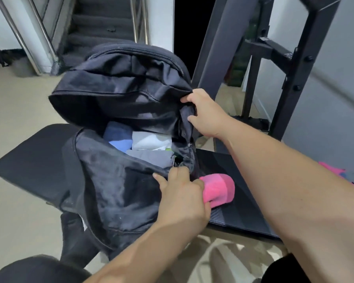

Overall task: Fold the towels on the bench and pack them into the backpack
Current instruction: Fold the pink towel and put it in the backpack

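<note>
Three folded towels sit inside my open backpack (119,180): one blue (118,135), one white (151,140), one grey (149,157). My left grip (184,197) is closed on a rolled pink towel (219,190) at the bag's near rim, just above the surface (243,211). My right grip (204,113) pinches the far rim by the zipper. More pink cloth (333,170) lies at the right edge. No writing is readable.
</note>
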Action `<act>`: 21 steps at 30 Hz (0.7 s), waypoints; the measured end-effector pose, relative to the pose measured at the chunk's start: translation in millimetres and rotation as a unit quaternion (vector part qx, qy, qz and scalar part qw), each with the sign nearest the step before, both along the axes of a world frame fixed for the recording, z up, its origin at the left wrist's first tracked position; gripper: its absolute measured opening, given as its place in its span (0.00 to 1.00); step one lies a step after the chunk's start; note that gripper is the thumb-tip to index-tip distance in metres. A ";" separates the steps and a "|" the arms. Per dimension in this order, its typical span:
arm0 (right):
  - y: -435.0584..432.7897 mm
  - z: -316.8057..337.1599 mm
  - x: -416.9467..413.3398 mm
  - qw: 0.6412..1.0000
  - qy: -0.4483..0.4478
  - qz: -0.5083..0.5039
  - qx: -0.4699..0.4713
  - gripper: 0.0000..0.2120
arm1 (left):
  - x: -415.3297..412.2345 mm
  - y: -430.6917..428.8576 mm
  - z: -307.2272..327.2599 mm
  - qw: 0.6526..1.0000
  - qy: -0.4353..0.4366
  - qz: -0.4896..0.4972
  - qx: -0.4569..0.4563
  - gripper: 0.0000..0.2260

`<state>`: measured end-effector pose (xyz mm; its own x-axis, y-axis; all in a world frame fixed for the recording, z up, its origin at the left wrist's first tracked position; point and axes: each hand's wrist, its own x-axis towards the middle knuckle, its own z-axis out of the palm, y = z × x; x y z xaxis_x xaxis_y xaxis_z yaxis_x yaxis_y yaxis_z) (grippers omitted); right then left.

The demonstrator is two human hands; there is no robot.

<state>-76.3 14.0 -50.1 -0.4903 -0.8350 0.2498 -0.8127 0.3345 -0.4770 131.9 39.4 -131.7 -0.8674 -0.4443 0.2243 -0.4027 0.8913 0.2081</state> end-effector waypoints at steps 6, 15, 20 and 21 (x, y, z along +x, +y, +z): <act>82.5 5.9 -32.8 0.998 0.006 -0.062 0.011 0.21 | -26.5 62.0 13.1 0.994 -0.007 -0.077 0.075 0.09; 188.7 7.5 -60.1 0.987 0.010 -0.163 0.013 0.21 | -51.7 118.8 13.7 0.979 0.018 -0.182 0.096 0.06; 205.0 -7.7 -46.1 0.985 0.010 -0.169 -0.020 0.23 | -44.6 120.1 17.3 0.983 -0.008 -0.164 0.083 0.07; 204.8 -11.0 -42.9 0.985 0.007 -0.167 -0.030 0.23 | -41.1 118.2 17.7 0.984 -0.007 -0.158 0.075 0.07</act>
<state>-119.2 218.8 -61.1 -0.7319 -0.6106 0.3026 -0.6685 0.5570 -0.4929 90.8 157.6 -114.0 -0.9704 -0.1780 0.1633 -0.1133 0.9323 0.3434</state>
